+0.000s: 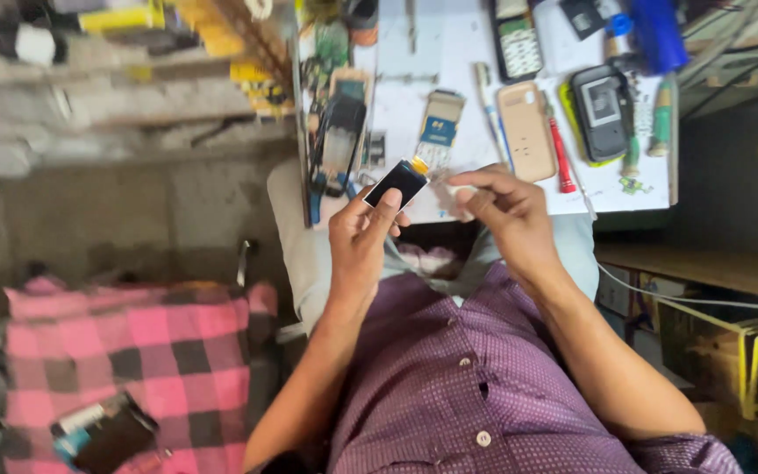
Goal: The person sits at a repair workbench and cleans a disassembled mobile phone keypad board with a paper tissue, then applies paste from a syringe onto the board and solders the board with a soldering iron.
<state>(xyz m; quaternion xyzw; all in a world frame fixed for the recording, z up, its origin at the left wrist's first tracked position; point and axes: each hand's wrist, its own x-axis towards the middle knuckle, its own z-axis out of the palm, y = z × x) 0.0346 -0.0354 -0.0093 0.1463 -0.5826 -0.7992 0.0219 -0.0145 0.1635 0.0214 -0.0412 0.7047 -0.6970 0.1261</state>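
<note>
Nearest the camera is a purple dotted shirt [475,386] with buttons, and both bare forearms rise out of it toward the desk. Off to the side, a pink and black checked cloth [142,351] lies on a low surface with a dark flat object on its near part.

The left hand [360,239] is curled around a small black display panel [396,182], thumb pressed on its near face and fingers behind it, so the panel stands tilted above the lap, just short of the near edge of the desk. A short orange-yellow strip shows at the panel's far end.

The right hand [506,215] is just beside it, not touching the panel; its thumb and forefinger are pressed together at the tips. Whether something tiny sits between them cannot be told.

Beyond the hands, the white desk [458,53] carries scattered phone parts. A blue and gold circuit board [439,127] lies near the near edge, straight beyond the panel. To its right lie a beige phone back cover [526,132], a red-handled screwdriver [559,158] and a dark phone body [600,110] on a yellow-green piece. A keypad phone [518,39] lies toward the far edge.
</note>
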